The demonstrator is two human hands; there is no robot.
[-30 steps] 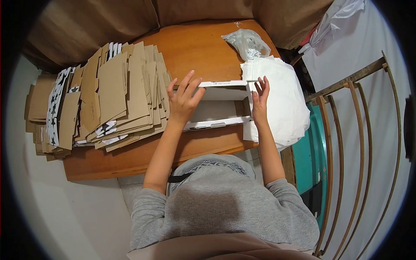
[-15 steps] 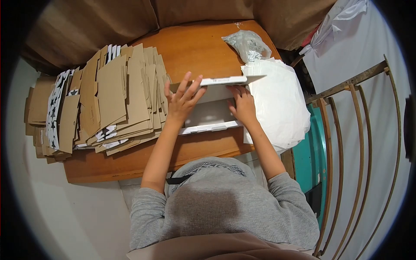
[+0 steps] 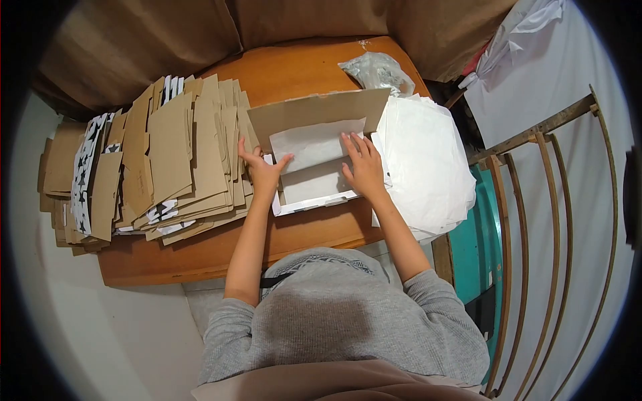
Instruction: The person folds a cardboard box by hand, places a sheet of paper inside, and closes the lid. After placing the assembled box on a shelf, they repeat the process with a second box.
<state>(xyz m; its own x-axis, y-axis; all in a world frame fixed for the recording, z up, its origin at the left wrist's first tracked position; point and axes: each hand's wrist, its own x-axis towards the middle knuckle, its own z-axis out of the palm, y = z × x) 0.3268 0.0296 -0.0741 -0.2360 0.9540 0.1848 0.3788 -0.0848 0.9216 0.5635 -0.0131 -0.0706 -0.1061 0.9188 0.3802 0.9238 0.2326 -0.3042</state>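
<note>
Two bare hands rest inside an open box. The right hand [image 3: 364,166] lies flat with its fingers [image 3: 352,144] spread wide. It grips nothing and presses a white sheet of thin paper [image 3: 311,142] down into a shallow cardboard box, white outside and brown inside [image 3: 314,198]. The left hand [image 3: 262,170] is also open, its fingertips on the same sheet and its palm against the box's left wall.

Just beyond the fingertips, the box's brown lid flap [image 3: 317,110] stands raised. Left of the left hand and touching the box lies a wide fanned pile of flat brown cardboard blanks [image 3: 180,150], some printed with black-and-white stars. Right of the right hand, just beside the box, sits a thick stack of white paper sheets [image 3: 428,157]. Beyond that stack is a crumpled clear plastic bag [image 3: 378,70]. Everything rests on a round orange-brown wooden table [image 3: 301,67].

The box looks fully folded into shape and the lining sheet is laid in. Smoothing the sheet and lowering the lid seem to remain, and many blanks are not yet folded.
</note>
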